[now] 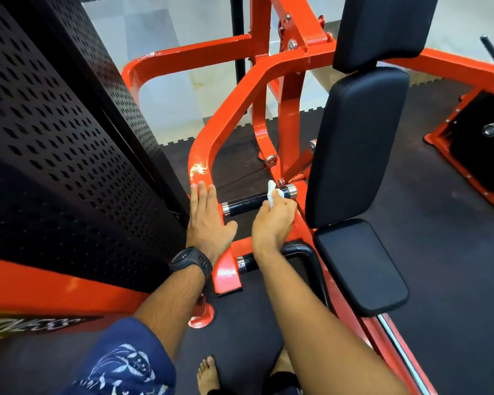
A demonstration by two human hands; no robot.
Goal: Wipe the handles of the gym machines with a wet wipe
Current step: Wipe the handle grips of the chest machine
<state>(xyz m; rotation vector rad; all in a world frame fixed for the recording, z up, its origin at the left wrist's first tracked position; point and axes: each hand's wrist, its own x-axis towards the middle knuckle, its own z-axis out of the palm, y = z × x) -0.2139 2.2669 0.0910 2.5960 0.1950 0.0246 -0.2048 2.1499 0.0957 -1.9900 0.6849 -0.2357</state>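
Pinching the wet wipe (271, 193), the right hand (273, 223) seemingly presses it on the crosswise handle (248, 203); left hand (208, 220) lies flat.

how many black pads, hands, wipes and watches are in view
black pads: 3
hands, left hand and right hand: 2
wipe: 1
watch: 1
total: 7
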